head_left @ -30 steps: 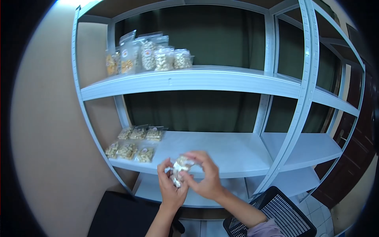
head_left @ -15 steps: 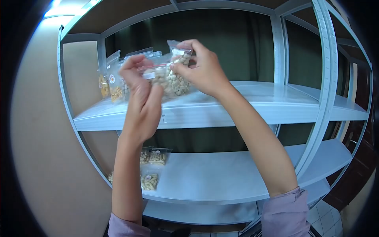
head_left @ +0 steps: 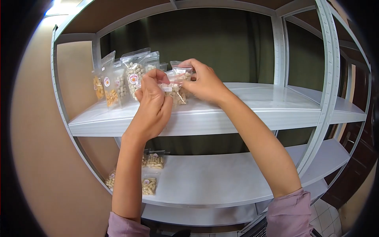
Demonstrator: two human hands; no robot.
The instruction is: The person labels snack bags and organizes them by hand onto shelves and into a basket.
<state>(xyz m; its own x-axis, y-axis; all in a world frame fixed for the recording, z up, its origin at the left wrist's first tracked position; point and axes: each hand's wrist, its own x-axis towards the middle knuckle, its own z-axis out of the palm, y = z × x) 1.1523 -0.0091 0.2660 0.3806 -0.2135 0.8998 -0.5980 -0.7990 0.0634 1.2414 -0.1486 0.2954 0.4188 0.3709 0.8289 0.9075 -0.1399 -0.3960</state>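
Note:
My left hand (head_left: 151, 98) is closed in a pinch on the top edge of a clear zip bag (head_left: 177, 95) of pale nuts, at the front of the upper shelf. The bag has a white label and a reddish zip line. My right hand (head_left: 207, 83) is closed around the right side of another clear bag (head_left: 177, 64) of pale pieces, just behind the first. Its fingertips also reach the front bag's upper edge; my fingers partly hide both bags. Left of my hands stands a larger bag (head_left: 134, 69) of pale round nuts with a round sticker.
Bags of yellow pieces (head_left: 112, 94) stand at the left end of the upper shelf (head_left: 252, 96). On the lower shelf (head_left: 213, 173) lie several nut bags (head_left: 154, 161) at the left. A metal upright (head_left: 325, 79) rises at the right, with a dark curtain (head_left: 221, 47) behind.
My left hand has moved right and down with the front bag. The right hand has lowered its bag slightly, and the larger standing bags at left show more clearly.

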